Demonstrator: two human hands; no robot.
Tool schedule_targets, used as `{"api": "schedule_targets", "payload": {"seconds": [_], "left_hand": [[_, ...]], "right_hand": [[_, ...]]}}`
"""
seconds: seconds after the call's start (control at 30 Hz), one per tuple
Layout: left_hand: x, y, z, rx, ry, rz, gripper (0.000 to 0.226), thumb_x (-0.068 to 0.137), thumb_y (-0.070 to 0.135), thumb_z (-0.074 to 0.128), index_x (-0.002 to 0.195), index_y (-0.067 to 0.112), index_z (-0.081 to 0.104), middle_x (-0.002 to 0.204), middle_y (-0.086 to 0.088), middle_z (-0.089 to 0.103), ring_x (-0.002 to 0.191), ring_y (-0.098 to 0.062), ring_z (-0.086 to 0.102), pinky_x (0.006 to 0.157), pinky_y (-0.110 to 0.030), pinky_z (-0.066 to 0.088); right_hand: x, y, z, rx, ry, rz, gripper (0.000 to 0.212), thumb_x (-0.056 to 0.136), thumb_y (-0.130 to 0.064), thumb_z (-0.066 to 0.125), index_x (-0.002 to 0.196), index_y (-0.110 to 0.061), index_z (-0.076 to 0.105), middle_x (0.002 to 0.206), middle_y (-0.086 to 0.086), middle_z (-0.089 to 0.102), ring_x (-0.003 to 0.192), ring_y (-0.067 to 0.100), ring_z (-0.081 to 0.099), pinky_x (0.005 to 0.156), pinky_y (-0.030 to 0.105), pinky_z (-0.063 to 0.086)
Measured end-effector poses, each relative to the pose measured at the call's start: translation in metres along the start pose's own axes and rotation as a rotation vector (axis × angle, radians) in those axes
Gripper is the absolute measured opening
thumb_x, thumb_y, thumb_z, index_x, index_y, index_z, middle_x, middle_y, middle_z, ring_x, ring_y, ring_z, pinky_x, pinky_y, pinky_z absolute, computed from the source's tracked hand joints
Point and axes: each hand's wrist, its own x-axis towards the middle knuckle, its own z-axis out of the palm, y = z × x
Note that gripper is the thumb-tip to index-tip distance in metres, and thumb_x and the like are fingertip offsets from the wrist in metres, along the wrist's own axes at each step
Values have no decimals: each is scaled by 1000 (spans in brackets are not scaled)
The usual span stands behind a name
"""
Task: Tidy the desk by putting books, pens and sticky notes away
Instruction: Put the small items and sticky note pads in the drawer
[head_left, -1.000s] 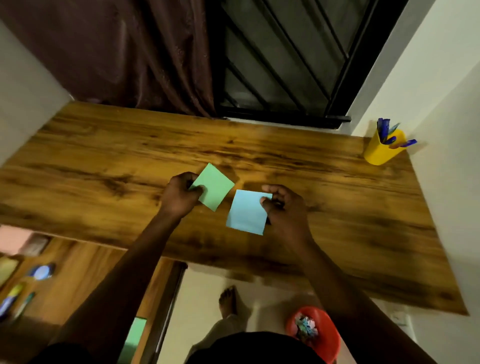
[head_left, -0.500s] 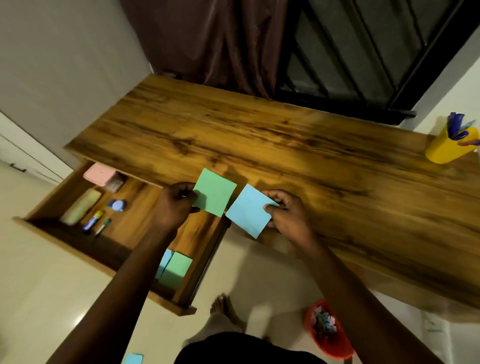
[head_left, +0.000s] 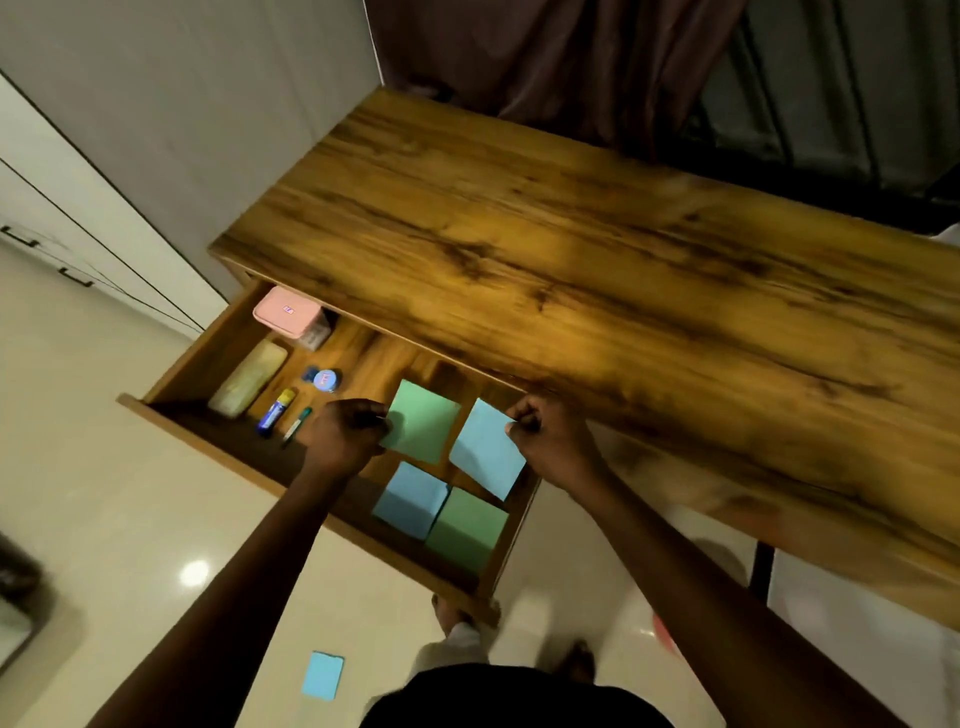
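My left hand (head_left: 347, 432) pinches a green sticky note pad (head_left: 423, 421) by its left edge. My right hand (head_left: 540, 434) pinches a blue sticky note pad (head_left: 485, 451) by its upper right corner. Both pads hang over the right end of the open wooden drawer (head_left: 171, 366). Below them in the drawer lie another blue pad (head_left: 410, 500) and another green pad (head_left: 466, 528), side by side. The wooden desk top (head_left: 597, 270) stretches away to the right.
The drawer's left part holds a pink box (head_left: 284, 312), a beige case (head_left: 248, 385), a small blue round tin (head_left: 325, 380), a blue and yellow marker (head_left: 276, 410) and a green pen (head_left: 297, 425). A blue pad (head_left: 322, 675) lies on the floor. A dark curtain (head_left: 545, 57) hangs behind the desk.
Both hands carried their pads from the desk top leftwards and down over the open drawer. My view swung left; the yellow pen cup left the frame.
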Motion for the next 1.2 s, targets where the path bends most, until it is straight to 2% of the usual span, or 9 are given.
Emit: {"api": "schedule_targets", "payload": {"seconds": [0.2, 0.37, 0.53, 0.7, 0.77, 0.83, 0.87, 0.97, 1.2], "left_hand": [[45, -35, 4, 31, -68, -88, 17, 92, 1, 68, 105, 10, 72, 107, -18, 73, 90, -34, 73, 83, -55, 61], [70, -44, 16, 68, -165, -114, 17, 93, 4, 66, 109, 9, 70, 114, -15, 70, 95, -31, 71, 84, -52, 61], [84, -51, 25, 282, -237, -27, 22, 92, 10, 70, 113, 13, 73, 113, -3, 69, 83, -9, 63, 62, -18, 50], [87, -56, 33, 413, -255, 51, 17, 93, 12, 69, 108, 16, 74, 110, -2, 69, 76, -4, 60, 54, -10, 42], [88, -57, 36, 474, -277, 83, 16, 94, 12, 67, 108, 15, 74, 113, -5, 70, 84, -10, 63, 62, -16, 45], [87, -58, 38, 512, -276, 120, 17, 93, 10, 66, 107, 14, 75, 114, -6, 71, 94, -18, 65, 72, -23, 47], [87, -58, 39, 518, -273, 131, 17, 93, 8, 66, 107, 13, 75, 114, -7, 71, 96, -20, 66, 74, -26, 48], [87, -59, 39, 555, -295, 150, 22, 92, 7, 64, 111, 14, 73, 114, -7, 70, 97, -23, 66, 74, -29, 51], [86, -60, 41, 594, -308, 237, 33, 90, 5, 64, 120, 17, 71, 118, -3, 71, 102, -21, 67, 75, -22, 45]], "right_hand": [[17, -8, 29, -269, -39, -61, 29, 97, -16, 62, 125, -20, 68, 126, 3, 70, 119, 23, 63, 97, 33, 51], [29, -15, 43, -471, -51, -25, 21, 96, -21, 61, 115, -21, 69, 117, 3, 71, 111, 26, 66, 92, 39, 55], [33, -9, 60, -770, -86, -46, 23, 97, -25, 62, 118, -18, 65, 117, 7, 68, 113, 30, 65, 94, 40, 53], [43, -11, 66, -1012, -190, -19, 16, 97, -14, 62, 112, -17, 68, 117, 4, 71, 110, 23, 67, 93, 33, 50], [47, -13, 66, -1140, -194, -17, 17, 75, -35, 85, 84, -24, 76, 90, -5, 77, 87, 10, 73, 76, 22, 54], [46, -21, 63, -1167, -162, -40, 44, 23, -51, 98, 43, -25, 67, 52, -12, 66, 52, 0, 66, 54, 14, 50], [44, -19, 64, -1207, -180, -71, 43, 25, -49, 99, 44, -24, 68, 54, -11, 68, 55, 0, 68, 57, 14, 51], [52, -8, 72, -1270, -253, -47, 9, 94, -16, 67, 101, -15, 72, 111, 3, 75, 108, 21, 70, 91, 31, 53], [47, -2, 75, -1156, -211, -16, 15, 101, -10, 57, 107, -15, 69, 114, 6, 74, 108, 26, 70, 88, 33, 51]]}}
